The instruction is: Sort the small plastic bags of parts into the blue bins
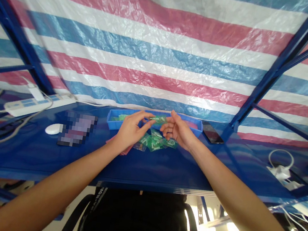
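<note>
My left hand (130,129) and my right hand (175,129) meet above the blue bench, and together they pinch a small green packet (157,119) between their fingertips. Under them lies a loose pile of several small green packets (156,141). Just behind the hands stands a shallow blue tray (197,123) with more green packets in its left end. Something pink shows under my left wrist.
A black phone (212,133) lies right of the tray. A white mouse (53,128) and a white power strip (38,103) with cables sit on the left. White cables and a charger (281,172) are on the right. Blue frame posts flank the bench before a striped tarpaulin.
</note>
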{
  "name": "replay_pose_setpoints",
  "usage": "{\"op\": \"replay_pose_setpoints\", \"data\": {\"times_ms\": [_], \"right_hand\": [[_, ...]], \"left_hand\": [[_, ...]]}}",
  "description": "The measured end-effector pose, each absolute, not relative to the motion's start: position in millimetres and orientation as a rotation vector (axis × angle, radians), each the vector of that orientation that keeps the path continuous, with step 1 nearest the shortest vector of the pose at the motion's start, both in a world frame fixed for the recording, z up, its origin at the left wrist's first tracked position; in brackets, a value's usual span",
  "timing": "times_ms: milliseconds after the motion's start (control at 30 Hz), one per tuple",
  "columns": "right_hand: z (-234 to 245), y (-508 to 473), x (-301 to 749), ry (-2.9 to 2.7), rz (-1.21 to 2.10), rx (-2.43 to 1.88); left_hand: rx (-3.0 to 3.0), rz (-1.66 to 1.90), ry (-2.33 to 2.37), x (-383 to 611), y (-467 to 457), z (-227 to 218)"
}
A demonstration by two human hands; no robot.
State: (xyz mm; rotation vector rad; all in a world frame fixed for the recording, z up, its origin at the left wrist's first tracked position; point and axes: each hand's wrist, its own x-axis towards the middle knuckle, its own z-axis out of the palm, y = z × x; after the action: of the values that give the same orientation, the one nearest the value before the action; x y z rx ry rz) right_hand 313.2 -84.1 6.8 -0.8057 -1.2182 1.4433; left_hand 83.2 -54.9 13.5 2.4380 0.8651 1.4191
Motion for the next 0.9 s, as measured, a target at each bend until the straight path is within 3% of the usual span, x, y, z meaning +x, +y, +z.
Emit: {"op": "replay_pose_setpoints", "data": {"times_ms": [233, 400, 500, 900], "right_hand": [[-3, -79, 314, -1.308, 1.281, -0.906], [-2, -77, 317, -1.195, 1.301, -0.909], [1, -80, 316, -1.228, 1.323, -0.899], [0, -78, 321, -1.259, 1.278, -0.935]], "left_hand": [[2.179, 1.289, 0.816, 84, -54, 12], [2.316, 1.113, 0.720, 86, -57, 10], [2.359, 1.195, 0.676, 88, -58, 12], [2.606, 1.401, 1.261, 39, -24, 31]]}}
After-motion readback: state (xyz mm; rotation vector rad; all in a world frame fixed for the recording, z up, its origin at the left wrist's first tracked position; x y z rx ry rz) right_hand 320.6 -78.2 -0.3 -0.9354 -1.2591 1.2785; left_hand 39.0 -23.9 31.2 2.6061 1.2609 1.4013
